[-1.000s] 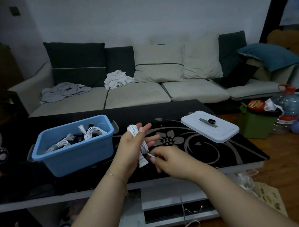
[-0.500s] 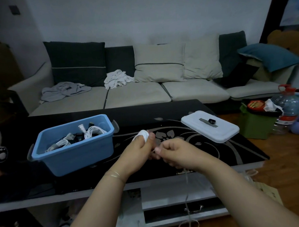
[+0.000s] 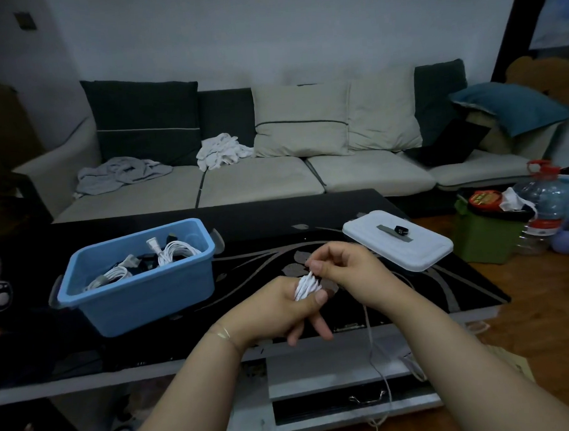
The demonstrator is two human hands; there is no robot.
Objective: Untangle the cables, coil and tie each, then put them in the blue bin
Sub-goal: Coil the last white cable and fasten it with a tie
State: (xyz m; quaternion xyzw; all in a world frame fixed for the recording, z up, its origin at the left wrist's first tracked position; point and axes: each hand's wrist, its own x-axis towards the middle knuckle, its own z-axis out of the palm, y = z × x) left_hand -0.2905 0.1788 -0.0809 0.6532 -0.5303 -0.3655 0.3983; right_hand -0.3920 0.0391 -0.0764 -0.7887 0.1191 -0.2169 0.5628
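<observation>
The head view is showing both hands working just above the near edge of the dark worktop [image 3: 442, 283]. The left hand [image 3: 274, 310] is clenching a small white cable coil [image 3: 306, 286], thumb pressed over the loops while two fingers are sticking out underneath. The right hand [image 3: 347, 271] is pinching the free strand at the top of the coil between thumb and forefinger. A thin tail [image 3: 374, 351] of the same cable is hanging down past the worktop edge towards the floor, so the coil looks unfinished.

The step in hand seems to be winding the last length round the bundle and tying it. To do it well, the left thumb should be keeping the loops pinned flat so none spring loose, while the right hand is feeding the tail with light, even tension and laying each turn tight beside the last. The dangling tail needs watching, as it could snag on the drawer handle [image 3: 366, 399] below.

The blue bin [image 3: 140, 296] is standing open on the worktop to the left, near the left hand, already holding coiled white cables. Its white lid [image 3: 405, 249] is lying apart on the right.
</observation>
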